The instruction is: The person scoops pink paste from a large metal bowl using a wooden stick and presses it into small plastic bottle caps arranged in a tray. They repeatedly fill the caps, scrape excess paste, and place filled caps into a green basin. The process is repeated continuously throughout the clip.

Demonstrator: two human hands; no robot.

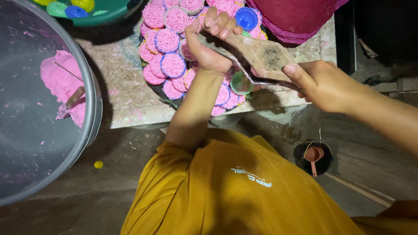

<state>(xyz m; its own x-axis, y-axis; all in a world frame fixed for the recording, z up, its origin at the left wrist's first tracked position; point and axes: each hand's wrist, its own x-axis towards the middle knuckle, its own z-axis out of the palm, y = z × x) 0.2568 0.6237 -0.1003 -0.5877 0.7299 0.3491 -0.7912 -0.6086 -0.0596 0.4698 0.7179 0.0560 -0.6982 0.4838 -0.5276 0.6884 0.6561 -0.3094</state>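
Over the middle of the desk [126, 93], toward twelve o'clock in my view, I hold a wooden press [257, 54] between both hands. It is a worn, pale-brown tool of two long arms that meet in a broad flat block, smeared grey with old dough and darkened along its edges. My left hand [211, 41] has its fingers curled tight round one arm of it, knuckles up; my right hand [322, 85], out at three o'clock, grips the other arm, thumb lying along the wood. Under the block sits a small green mould cup [241, 83], touching or just below it, I cannot tell which.

Beneath the press lies a dark round tray [163, 96] crowded with pink lacy noodle rounds [167, 41], each a coil of fine strands in a small coloured cup, overlapping their neighbours. A blue cup [246, 18] sits among them at twelve o'clock.

At nine o'clock stands a large grey bucket [93, 100] with a lump of pink dough [61, 80] inside. A green basin [111, 13] with coloured cups is at eleven o'clock, a dark red bowl [296, 15] at one o'clock. On the floor at four o'clock is a small black pail [302, 159] holding an orange scoop [313, 156].
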